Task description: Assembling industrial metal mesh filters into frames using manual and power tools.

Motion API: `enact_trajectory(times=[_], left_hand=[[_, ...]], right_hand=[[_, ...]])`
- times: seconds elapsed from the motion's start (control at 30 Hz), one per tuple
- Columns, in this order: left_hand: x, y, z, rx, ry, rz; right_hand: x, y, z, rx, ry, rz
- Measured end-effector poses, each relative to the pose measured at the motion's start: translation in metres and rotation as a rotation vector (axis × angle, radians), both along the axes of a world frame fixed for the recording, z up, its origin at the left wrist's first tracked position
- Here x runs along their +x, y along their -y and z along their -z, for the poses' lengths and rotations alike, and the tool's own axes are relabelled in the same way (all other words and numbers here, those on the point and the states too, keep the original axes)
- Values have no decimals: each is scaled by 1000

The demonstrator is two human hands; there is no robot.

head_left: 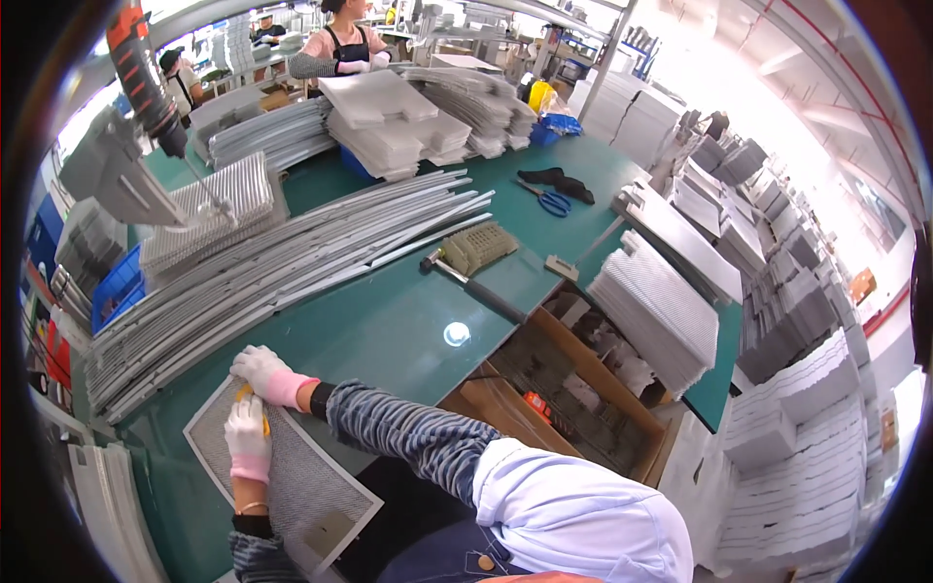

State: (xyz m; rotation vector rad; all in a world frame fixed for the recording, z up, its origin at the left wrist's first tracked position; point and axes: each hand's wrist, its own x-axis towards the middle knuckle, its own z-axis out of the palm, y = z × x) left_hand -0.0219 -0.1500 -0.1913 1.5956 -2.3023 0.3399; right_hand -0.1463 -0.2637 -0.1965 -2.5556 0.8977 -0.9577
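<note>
A grey mesh filter panel (292,481) in a thin metal frame lies flat on the green table (389,330) at the lower left. My left hand (248,439), in a white glove with a pink cuff, rests on the panel's mesh near its far corner, closed around a small yellow tool (264,425). Just beyond it, my right hand (260,372) in the same kind of glove grips the panel's far corner, with its striped sleeve reaching in from the right. The tool's tip is hidden between the two hands.
A long pile of metal strips (282,262) crosses the table behind the hands. A hammer (471,285), an olive pad (478,246) and blue scissors (554,202) lie further right. An open cardboard box (583,389) sits below the table edge. A powered screwdriver (146,83) hangs upper left. Another person (340,44) works at the back.
</note>
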Motion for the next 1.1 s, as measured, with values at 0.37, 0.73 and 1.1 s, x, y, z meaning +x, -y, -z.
enact_trajectory(times=[0.37, 0.73, 1.1], left_hand=[[21, 28, -2, -54, -86, 50], [14, 31, 3, -90, -159, 117], [34, 2, 5, 21, -240, 34]], right_hand=[[4, -8, -5, 5, -1, 70], [-7, -9, -12, 108, 70, 106], [10, -19, -13, 138, -31, 51]])
